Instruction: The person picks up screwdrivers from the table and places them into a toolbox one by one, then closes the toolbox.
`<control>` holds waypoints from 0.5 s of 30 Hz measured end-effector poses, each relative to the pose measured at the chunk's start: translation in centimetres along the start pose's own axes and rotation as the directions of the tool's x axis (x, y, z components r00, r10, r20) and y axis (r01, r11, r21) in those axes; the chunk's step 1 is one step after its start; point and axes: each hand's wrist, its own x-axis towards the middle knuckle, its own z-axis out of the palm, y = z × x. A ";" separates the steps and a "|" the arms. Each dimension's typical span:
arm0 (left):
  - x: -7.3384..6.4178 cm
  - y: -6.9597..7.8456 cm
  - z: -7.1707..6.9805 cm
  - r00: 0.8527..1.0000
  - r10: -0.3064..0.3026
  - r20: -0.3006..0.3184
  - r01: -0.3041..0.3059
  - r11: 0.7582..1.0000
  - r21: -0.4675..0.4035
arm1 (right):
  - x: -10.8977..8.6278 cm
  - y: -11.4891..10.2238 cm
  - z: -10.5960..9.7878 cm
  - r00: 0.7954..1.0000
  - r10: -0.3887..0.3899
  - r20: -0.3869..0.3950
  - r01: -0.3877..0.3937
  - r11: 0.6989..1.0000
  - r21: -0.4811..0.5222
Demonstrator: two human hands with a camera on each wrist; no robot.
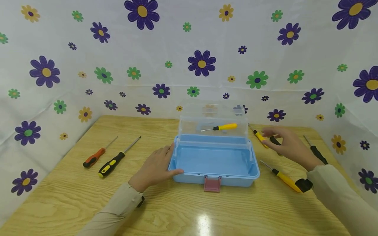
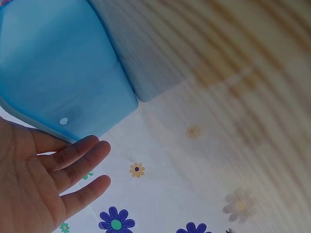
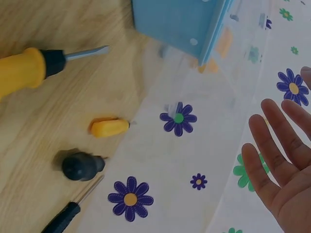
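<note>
A light blue toolbox (image 1: 212,178) with a pink latch stands with its clear lid (image 1: 186,126) raised. My left hand (image 1: 156,167) rests against its left end, thumb over the front corner; the left wrist view shows fairly straight fingers (image 2: 80,158) beside the blue wall. A small yellow-handled screwdriver (image 1: 225,127) appears within the lid's outline; whether it lies inside or behind is unclear. To the right of the box, my right hand (image 1: 284,144) is raised with nothing in it, fingers loosely spread. Near it are a yellow screwdriver (image 1: 260,139) and a dark-handled one (image 1: 275,141), partly covered by the hand.
A larger yellow screwdriver (image 1: 284,180) lies right of the box, under the right wrist. Farther right is a black-handled screwdriver (image 1: 318,154). On the left lie an orange-and-black screwdriver (image 1: 94,158) and a black-and-yellow one (image 1: 112,165). Flowered cloth (image 1: 177,42) surrounds the wooden table (image 1: 177,209).
</note>
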 end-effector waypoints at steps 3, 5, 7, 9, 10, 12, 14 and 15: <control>0.0 0.0 0.0 1.000 0.000 0.000 0.000 1.000 0.004 | -0.8 0.6 0.1 0.999 -0.010 -0.039 0.010 1.000 -0.017; 0.0 0.0 0.0 1.000 -0.001 0.005 0.001 1.000 0.005 | -1.3 0.8 0.1 0.998 -0.008 -0.057 0.006 1.000 -0.027; 0.0 0.0 -0.1 1.000 -0.001 0.007 0.001 1.000 0.007 | -1.8 0.9 0.1 0.997 -0.002 -0.071 -0.001 0.999 -0.041; 0.0 0.0 -0.1 1.000 -0.002 0.012 0.002 1.000 0.007 | -2.1 1.0 0.1 0.997 0.003 -0.081 -0.008 0.999 -0.053; 0.0 0.1 -0.1 1.000 -0.002 0.014 0.002 1.000 0.007 | -2.4 1.1 0.1 0.997 0.008 -0.083 -0.012 0.999 -0.050; 0.0 0.0 -0.1 1.000 0.003 0.009 -0.003 1.000 0.008 | -2.8 1.1 0.2 0.996 0.013 -0.083 -0.018 0.998 -0.058; 0.0 0.0 -0.1 1.000 0.002 0.012 -0.002 1.000 0.006 | -3.2 1.3 0.2 0.996 0.021 -0.081 -0.026 0.998 -0.055; 0.0 0.0 -0.1 1.000 0.002 0.012 -0.002 1.000 0.007 | -3.3 1.4 0.3 0.997 0.030 -0.077 -0.033 0.998 -0.050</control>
